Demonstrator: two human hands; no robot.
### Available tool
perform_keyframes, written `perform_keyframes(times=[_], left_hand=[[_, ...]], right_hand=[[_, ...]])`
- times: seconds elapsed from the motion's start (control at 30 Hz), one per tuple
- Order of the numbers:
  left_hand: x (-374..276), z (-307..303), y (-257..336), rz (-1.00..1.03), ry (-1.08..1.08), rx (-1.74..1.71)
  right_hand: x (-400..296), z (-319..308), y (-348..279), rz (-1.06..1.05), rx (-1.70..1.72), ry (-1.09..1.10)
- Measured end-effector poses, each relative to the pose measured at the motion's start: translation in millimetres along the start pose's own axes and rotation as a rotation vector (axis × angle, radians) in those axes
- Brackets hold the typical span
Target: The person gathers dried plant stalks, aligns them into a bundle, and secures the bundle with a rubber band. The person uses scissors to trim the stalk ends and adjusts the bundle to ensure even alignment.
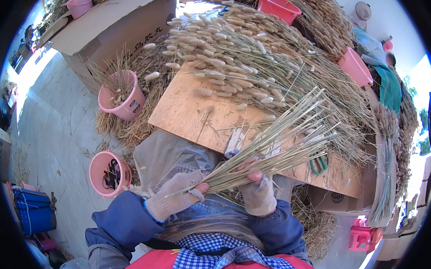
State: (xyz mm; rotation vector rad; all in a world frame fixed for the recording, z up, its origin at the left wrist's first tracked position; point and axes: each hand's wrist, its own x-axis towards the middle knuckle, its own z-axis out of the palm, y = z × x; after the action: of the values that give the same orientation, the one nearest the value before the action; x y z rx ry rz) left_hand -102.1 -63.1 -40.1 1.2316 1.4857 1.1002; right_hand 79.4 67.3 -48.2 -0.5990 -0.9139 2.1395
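My left hand [178, 192], in a knitted glove with bare fingertips, grips one end of a bundle of dried grass stems [283, 142]. The stems fan out to the upper right, their cut ends spread apart. My right hand [259, 195], gloved the same way, holds the bundle farther along, with its thumb across the stems. Pale fluffy seed heads [141, 191] show beside my left wrist; whether they belong to this bundle is hidden. Beyond my hands is a wooden board [189, 103] bearing a heap of bunny-tail grass [230, 62]. Green-handled scissors [318, 164] lie on the board, partly under stems.
At left, one pink bucket [111, 102] holds stems and another [94, 174] holds dark scraps. A large cardboard box [91, 32] stands behind them. More pink buckets [280, 6] rest among the grass. Plastic sheeting [166, 154] covers my lap. A pink stool [359, 234] is at lower right.
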Motion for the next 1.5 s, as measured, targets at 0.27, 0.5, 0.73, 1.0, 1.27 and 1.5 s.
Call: perform_keyframes(times=[0.27,0.5,0.73,1.0,1.27,1.5], left_hand=[[-3,-3,-14,0.117,0.147,0.177],[0,2,6,-0.031,0.145,0.43],[-8,6,12,0.123,0.225,0.664],[-1,0,0,0.017,0.117,0.575],[-5,-5,-6,-0.059,0.204,0.485],[-5,4,8,0.086,0.231,0.702]], right_hand=[[11,-50,-144,-0.657,0.199,-0.035],[-37,9,-112,-0.481,-0.883,0.198],[7,13,-79,-0.068,-1.247,0.128],[5,11,-84,-0.142,-0.959,0.156],[-7,1,-114,-0.367,-0.288,0.13],[-8,23,-86,-0.356,-1.375,0.201]])
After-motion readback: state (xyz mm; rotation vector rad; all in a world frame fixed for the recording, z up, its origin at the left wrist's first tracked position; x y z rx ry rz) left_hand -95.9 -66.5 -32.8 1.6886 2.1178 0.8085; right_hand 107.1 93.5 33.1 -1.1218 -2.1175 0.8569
